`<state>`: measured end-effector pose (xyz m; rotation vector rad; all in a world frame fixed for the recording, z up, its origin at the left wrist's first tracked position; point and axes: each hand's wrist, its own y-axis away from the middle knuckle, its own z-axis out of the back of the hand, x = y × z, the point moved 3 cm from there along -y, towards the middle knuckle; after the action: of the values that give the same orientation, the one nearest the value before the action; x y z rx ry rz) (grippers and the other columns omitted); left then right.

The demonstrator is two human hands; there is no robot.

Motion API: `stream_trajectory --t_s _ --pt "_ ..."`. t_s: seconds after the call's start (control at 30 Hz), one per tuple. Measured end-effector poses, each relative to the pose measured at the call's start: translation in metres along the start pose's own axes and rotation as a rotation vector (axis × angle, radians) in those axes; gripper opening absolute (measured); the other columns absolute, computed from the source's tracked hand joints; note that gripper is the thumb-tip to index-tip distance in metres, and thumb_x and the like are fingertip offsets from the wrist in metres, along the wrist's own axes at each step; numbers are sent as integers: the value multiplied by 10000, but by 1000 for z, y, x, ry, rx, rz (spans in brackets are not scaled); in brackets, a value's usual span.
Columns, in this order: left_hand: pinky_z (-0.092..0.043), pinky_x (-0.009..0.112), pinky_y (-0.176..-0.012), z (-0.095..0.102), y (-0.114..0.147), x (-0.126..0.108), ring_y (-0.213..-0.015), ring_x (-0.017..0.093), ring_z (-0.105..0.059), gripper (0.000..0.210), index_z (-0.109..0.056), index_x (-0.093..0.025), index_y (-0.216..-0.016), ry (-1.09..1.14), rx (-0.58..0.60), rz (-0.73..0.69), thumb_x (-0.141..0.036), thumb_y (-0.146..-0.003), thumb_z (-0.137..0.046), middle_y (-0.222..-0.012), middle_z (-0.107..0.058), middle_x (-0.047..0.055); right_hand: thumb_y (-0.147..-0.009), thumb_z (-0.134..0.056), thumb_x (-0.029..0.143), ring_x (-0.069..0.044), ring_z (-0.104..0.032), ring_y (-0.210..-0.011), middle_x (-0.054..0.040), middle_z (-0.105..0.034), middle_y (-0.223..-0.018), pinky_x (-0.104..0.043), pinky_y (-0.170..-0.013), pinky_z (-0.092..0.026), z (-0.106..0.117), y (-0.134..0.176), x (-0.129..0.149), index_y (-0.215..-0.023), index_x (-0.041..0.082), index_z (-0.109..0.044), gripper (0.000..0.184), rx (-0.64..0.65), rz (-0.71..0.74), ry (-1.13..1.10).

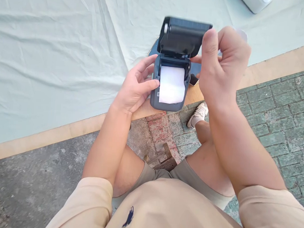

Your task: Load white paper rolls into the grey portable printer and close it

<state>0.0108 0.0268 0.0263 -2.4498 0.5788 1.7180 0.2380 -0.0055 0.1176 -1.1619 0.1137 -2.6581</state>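
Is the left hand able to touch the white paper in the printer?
Probably yes. The left hand already rests on the printer beside the paper, the lid is up, and nothing covers the paper.

I am looking at a small dark grey printer sitting at the table's near edge, its lid standing open and tilted back, showing a black roller bar along the lid's upper part. A white paper roll is lying in the open well, its sheet reaching down toward the front of the body. A small label is showing on the printer's left front corner, too small to read.
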Motion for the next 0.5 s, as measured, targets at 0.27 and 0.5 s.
stream_trajectory --t_s 0.27,0.5 --pt "-709 582 -1225 19 -10 22 -1631 490 -714 980 -737 -374 -1542 -34 91 -95 -669 -698 -1139 -1603 -794 96 -1066 -867 414 -277 -729 -932 -46 -854 -1047 -445 -881 -613 -22 -17 3 -1245 323 -769 224 -187 -49 -73" --pt "-684 657 -1298 32 -24 41 -1694 517 -672 1053 -692 -402 -1618 -104 164 -145 -823 -740 -1093 -1607 -787 90 -835 -904 175 -400 -770 -1024 -74 -813 -954 -504 -836 -575 -22 -27 -7 -1019 335 -813 261 129 -97 218"
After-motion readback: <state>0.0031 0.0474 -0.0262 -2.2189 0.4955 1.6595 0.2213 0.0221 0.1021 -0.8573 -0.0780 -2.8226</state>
